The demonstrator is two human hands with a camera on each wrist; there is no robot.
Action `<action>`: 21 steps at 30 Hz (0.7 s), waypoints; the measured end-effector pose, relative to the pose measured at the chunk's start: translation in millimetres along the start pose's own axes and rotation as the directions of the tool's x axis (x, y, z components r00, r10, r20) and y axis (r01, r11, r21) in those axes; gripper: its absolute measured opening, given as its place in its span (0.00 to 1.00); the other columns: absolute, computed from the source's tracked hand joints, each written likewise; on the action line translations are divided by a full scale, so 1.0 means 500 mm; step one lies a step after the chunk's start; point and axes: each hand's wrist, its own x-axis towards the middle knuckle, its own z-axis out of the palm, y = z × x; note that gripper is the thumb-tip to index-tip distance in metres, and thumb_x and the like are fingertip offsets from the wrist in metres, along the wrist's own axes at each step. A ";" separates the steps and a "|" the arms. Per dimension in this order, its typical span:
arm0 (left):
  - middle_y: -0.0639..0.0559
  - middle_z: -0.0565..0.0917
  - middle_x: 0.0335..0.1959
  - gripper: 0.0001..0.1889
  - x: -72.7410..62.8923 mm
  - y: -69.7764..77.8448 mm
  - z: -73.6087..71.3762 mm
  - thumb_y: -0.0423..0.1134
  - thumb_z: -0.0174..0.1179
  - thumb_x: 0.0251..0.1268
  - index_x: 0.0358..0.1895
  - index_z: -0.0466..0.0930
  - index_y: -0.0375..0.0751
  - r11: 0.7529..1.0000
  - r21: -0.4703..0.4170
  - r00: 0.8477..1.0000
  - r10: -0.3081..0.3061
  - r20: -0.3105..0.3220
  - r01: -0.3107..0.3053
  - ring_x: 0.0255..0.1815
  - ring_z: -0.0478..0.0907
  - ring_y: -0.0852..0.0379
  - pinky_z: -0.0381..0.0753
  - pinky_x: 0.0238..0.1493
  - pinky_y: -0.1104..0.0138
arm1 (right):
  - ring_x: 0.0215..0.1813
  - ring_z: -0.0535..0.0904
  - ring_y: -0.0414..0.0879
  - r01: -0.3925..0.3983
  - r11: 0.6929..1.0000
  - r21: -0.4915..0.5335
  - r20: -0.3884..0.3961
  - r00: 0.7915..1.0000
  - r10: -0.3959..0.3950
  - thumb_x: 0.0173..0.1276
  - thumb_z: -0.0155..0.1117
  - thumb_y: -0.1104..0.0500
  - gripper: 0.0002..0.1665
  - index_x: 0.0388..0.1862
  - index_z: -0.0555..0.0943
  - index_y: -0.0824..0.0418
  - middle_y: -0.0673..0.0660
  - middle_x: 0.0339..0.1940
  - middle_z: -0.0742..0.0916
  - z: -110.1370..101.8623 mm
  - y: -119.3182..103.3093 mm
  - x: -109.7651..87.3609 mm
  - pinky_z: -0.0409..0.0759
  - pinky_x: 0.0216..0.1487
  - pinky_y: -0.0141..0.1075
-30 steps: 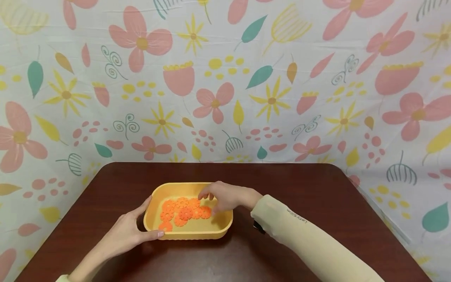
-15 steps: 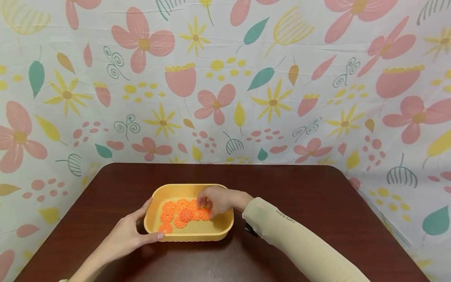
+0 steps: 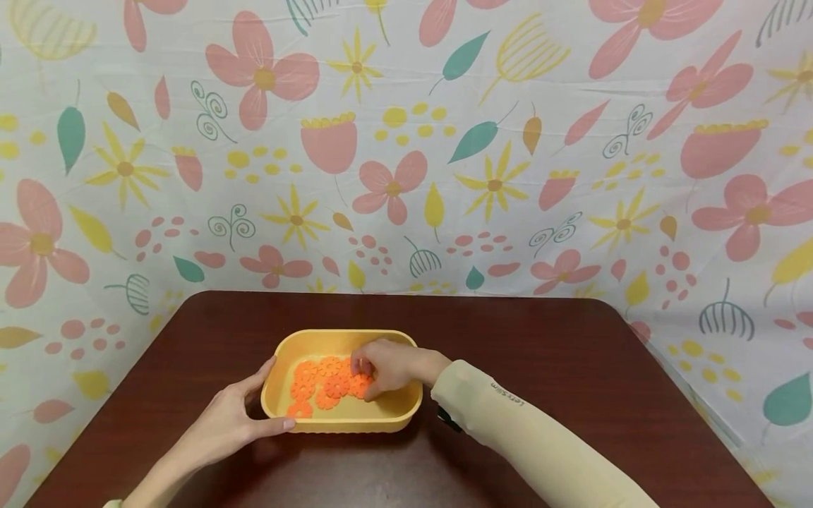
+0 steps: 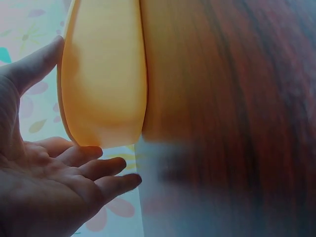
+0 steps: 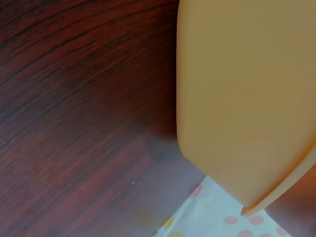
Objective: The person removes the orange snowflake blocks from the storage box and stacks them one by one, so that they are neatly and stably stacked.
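Observation:
A yellow tray [image 3: 343,425] with rounded corners stands on the table, several orange flower-shaped pieces [image 3: 303,388] lying in its left and middle part. My left hand [image 3: 231,420] holds the tray's left end, thumb on the near rim and index finger at the far-left edge. The left wrist view shows this hand [image 4: 54,173] against the tray's outer wall [image 4: 106,74]. Inside the tray, my right hand [image 3: 390,367] reaches down with bent fingers and thumb at the rightmost orange pieces. Whether it pinches one is hidden. The right wrist view has mostly the tray's outer wall [image 5: 242,98].
The dark brown wooden table [image 3: 508,339] extends round the tray on every side. Behind it hangs a white cloth [image 3: 444,141] printed with flowers and leaves. A light sleeve [image 3: 508,416] covers the right forearm, with a dark band under the wrist.
My right hand has lowered into the tray and shifted slightly left onto the orange pieces, its fingers drawing closer to the thumb. The left hand keeps its hold on the tray.

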 end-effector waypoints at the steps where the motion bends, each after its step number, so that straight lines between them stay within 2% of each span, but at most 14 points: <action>1: 0.31 0.65 0.78 0.61 0.000 0.000 0.000 0.57 0.80 0.55 0.85 0.53 0.35 1.000 0.000 1.000 -0.002 0.000 0.002 0.73 0.71 0.31 0.71 0.68 0.38 | 0.38 0.75 0.39 -0.002 1.000 0.007 0.002 1.000 0.002 0.58 0.87 0.58 0.22 0.45 0.83 0.56 0.52 0.37 0.83 0.000 0.000 0.001 0.75 0.44 0.29; 6: 0.32 0.63 0.79 0.61 0.000 0.000 -0.001 0.57 0.80 0.56 0.85 0.52 0.35 1.000 -0.017 1.000 -0.010 0.003 0.010 0.75 0.68 0.29 0.69 0.69 0.35 | 0.41 0.76 0.40 0.007 1.000 0.022 0.021 1.000 -0.007 0.54 0.87 0.65 0.24 0.46 0.83 0.56 0.53 0.39 0.84 -0.003 0.000 0.001 0.76 0.46 0.29; 10: 0.33 0.63 0.80 0.60 0.000 -0.007 -0.001 0.53 0.81 0.56 0.85 0.52 0.34 0.996 -0.086 1.000 0.006 0.009 -0.005 0.75 0.69 0.31 0.68 0.69 0.36 | 0.42 0.76 0.40 0.026 1.000 0.018 0.031 0.999 -0.026 0.54 0.85 0.69 0.23 0.44 0.84 0.55 0.52 0.39 0.84 -0.003 -0.002 0.001 0.76 0.48 0.29; 13: 0.33 0.63 0.80 0.58 -0.001 -0.014 -0.001 0.48 0.81 0.58 0.84 0.52 0.33 0.985 -0.167 0.999 0.037 0.013 -0.034 0.74 0.70 0.33 0.74 0.67 0.45 | 0.41 0.75 0.40 0.026 1.000 0.015 0.033 0.999 -0.026 0.54 0.85 0.69 0.22 0.43 0.84 0.55 0.51 0.38 0.83 -0.002 -0.003 0.002 0.76 0.46 0.29; 17: 0.36 0.59 0.82 0.55 0.000 -0.019 -0.004 0.41 0.79 0.60 0.85 0.52 0.33 0.961 -0.269 0.998 0.060 0.011 -0.055 0.78 0.64 0.34 0.78 0.62 0.60 | 0.39 0.74 0.39 0.006 1.000 0.013 0.025 1.000 -0.007 0.53 0.85 0.69 0.22 0.41 0.83 0.56 0.50 0.36 0.82 -0.001 -0.004 0.004 0.75 0.44 0.29; 21: 0.36 0.57 0.83 0.53 0.002 -0.022 -0.008 0.36 0.78 0.62 0.84 0.52 0.32 0.940 -0.337 0.997 0.074 0.031 -0.059 0.80 0.58 0.33 0.77 0.62 0.64 | 0.37 0.73 0.39 -0.016 1.000 0.017 0.019 1.000 0.016 0.54 0.85 0.69 0.22 0.40 0.81 0.56 0.50 0.34 0.81 0.000 -0.005 0.005 0.74 0.41 0.30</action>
